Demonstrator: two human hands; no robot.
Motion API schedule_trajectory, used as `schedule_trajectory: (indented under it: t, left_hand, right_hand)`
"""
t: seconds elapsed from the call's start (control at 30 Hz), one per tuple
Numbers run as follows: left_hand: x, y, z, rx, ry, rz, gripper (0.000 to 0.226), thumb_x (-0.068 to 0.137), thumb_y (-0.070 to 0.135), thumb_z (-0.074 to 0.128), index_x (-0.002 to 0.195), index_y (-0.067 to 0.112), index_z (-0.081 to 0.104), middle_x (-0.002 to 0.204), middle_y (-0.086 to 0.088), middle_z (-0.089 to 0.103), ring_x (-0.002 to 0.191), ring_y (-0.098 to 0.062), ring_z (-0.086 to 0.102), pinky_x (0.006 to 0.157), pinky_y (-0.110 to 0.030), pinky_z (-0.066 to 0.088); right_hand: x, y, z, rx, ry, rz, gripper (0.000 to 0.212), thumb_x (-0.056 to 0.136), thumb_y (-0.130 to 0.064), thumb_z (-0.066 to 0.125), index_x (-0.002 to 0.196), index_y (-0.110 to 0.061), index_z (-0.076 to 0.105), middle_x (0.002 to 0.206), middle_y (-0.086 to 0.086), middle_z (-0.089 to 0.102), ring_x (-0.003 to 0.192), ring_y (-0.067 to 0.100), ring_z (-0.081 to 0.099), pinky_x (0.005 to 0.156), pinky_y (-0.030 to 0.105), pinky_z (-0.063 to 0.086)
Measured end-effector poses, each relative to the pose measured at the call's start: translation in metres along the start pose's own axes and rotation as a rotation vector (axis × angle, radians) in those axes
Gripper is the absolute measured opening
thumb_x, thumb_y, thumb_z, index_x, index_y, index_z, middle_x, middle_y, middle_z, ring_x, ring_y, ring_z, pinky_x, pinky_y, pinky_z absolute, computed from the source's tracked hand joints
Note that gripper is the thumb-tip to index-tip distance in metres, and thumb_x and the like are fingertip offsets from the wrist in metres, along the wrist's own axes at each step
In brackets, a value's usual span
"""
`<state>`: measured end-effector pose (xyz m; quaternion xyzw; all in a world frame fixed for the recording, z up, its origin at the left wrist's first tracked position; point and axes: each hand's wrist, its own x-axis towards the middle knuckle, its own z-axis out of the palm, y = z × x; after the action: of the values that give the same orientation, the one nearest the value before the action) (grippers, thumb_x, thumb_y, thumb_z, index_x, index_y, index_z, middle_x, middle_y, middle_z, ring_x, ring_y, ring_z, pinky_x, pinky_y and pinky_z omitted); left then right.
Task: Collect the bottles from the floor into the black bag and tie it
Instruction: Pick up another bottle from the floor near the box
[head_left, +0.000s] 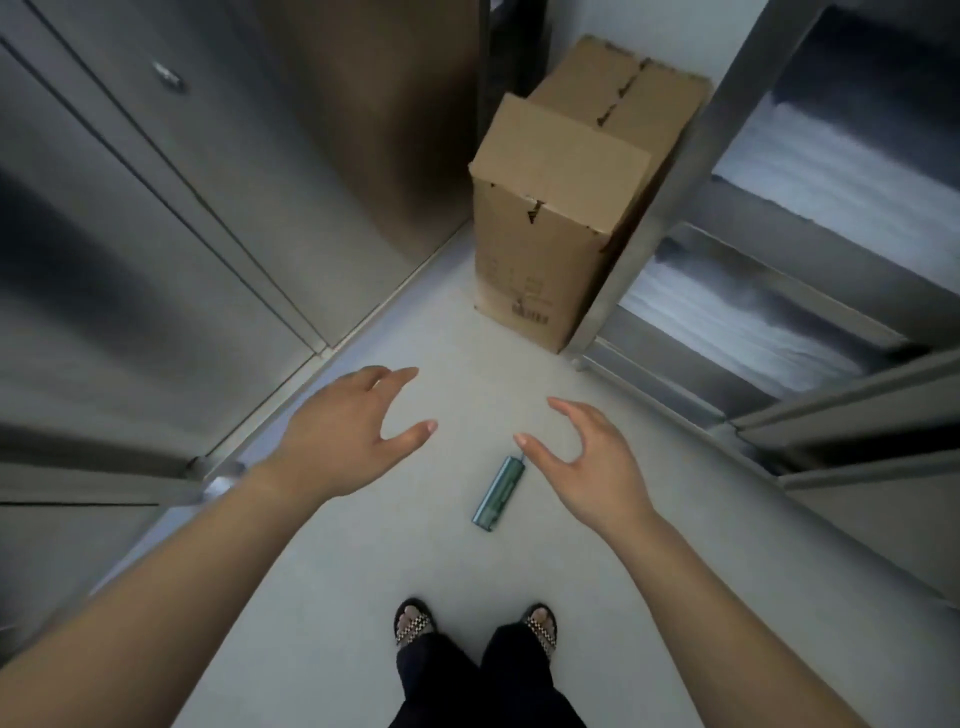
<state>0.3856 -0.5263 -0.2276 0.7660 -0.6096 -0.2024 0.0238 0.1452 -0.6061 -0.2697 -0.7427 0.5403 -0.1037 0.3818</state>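
A small teal-green bottle (497, 492) lies on its side on the pale floor, just ahead of my feet. My right hand (587, 460) hovers over its upper end, fingers spread and curved, holding nothing. Further left, my left hand (345, 434) is held out above the floor at the same height, also empty with its fingers apart. No black bag is in view.
A tall cardboard box (566, 208) stands on the floor ahead, against a steel shelf rack (769, 322) on the right. Steel cabinet doors (156, 234) line the left side. My feet in sandals (475, 626) stand on the narrow strip of floor between them.
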Motion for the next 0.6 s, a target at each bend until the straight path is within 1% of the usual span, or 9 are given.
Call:
schedule_trajectory:
  t: [0.07,0.1,0.13,0.23,0.3,0.37,0.43,0.5,0.6]
  left_hand:
    - [0.024,-0.025,0.063,0.002,-0.063,0.004,0.07,0.085,0.066,0.035,0.144,0.03,0.027,0.145,0.0,0.041,0.126,-0.021,0.044,0.1,-0.035,0.041]
    - [0.036,-0.039,0.096,0.004,-0.089,-0.003,0.069,0.085,0.065,0.036,0.144,0.031,0.026,0.146,0.0,0.04,0.129,-0.02,0.042,0.1,-0.034,0.041]
    - [0.047,-0.053,0.131,0.0,-0.108,-0.021,0.068,0.085,0.065,0.037,0.144,0.032,0.026,0.147,0.001,0.039,0.13,-0.019,0.04,0.1,-0.034,0.041]
    - [0.083,-0.091,0.238,-0.018,-0.135,-0.058,0.063,0.086,0.063,0.037,0.143,0.037,0.026,0.146,0.001,0.039,0.133,-0.019,0.037,0.099,-0.033,0.039]
    - [0.106,-0.114,0.308,-0.055,-0.141,-0.084,0.06,0.087,0.061,0.039,0.142,0.041,0.027,0.146,0.001,0.04,0.133,-0.019,0.036,0.098,-0.033,0.038]
    - [0.132,-0.134,0.383,-0.083,-0.112,-0.083,0.058,0.087,0.06,0.039,0.141,0.042,0.028,0.145,0.002,0.04,0.133,-0.018,0.036,0.098,-0.034,0.038]
    - [0.161,-0.153,0.452,-0.081,-0.096,-0.063,0.057,0.088,0.06,0.039,0.141,0.042,0.029,0.145,0.003,0.04,0.132,-0.018,0.036,0.098,-0.035,0.038]
    - [0.183,-0.17,0.513,-0.052,-0.107,-0.035,0.059,0.087,0.061,0.038,0.141,0.041,0.028,0.145,0.002,0.04,0.134,-0.02,0.035,0.104,-0.04,0.033]
    - [0.213,-0.196,0.599,-0.013,-0.135,-0.024,0.061,0.086,0.063,0.036,0.142,0.041,0.026,0.151,0.001,0.032,0.141,-0.021,0.024,0.112,-0.053,0.02]
  right_hand:
    - [0.022,0.046,0.044,-0.106,-0.013,0.055,0.069,0.076,-0.06,0.063,0.134,-0.024,0.049,0.141,-0.002,0.048,0.132,0.016,0.038,0.111,0.041,0.029]
    - [0.033,0.07,0.068,-0.143,-0.034,0.083,0.072,0.076,-0.063,0.062,0.136,-0.026,0.047,0.144,-0.002,0.045,0.135,0.017,0.035,0.11,0.047,0.028]
    - [0.042,0.094,0.092,-0.155,-0.051,0.106,0.073,0.076,-0.063,0.062,0.137,-0.026,0.046,0.145,-0.001,0.043,0.136,0.017,0.032,0.11,0.049,0.028]
    - [0.073,0.168,0.166,-0.139,-0.046,0.137,0.074,0.077,-0.06,0.063,0.139,-0.024,0.043,0.147,0.001,0.04,0.137,0.019,0.031,0.111,0.047,0.029]
    - [0.093,0.217,0.219,-0.108,-0.056,0.17,0.075,0.077,-0.057,0.064,0.14,-0.024,0.041,0.147,0.0,0.04,0.136,0.018,0.034,0.111,0.041,0.03]
    - [0.114,0.268,0.275,-0.067,-0.066,0.21,0.077,0.077,-0.057,0.065,0.141,-0.023,0.038,0.147,-0.002,0.039,0.134,0.016,0.035,0.109,0.035,0.033]
    - [0.134,0.316,0.331,-0.042,-0.071,0.251,0.081,0.077,-0.058,0.064,0.144,-0.023,0.033,0.148,-0.003,0.035,0.135,0.015,0.034,0.104,0.034,0.035]
    - [0.152,0.352,0.377,-0.022,-0.069,0.295,0.085,0.077,-0.057,0.065,0.146,-0.023,0.028,0.15,-0.001,0.03,0.136,0.018,0.033,0.103,0.036,0.037]
    - [0.178,0.399,0.437,-0.021,-0.028,0.322,0.09,0.077,-0.058,0.065,0.148,-0.025,0.021,0.153,0.001,0.022,0.136,0.022,0.032,0.102,0.04,0.04]
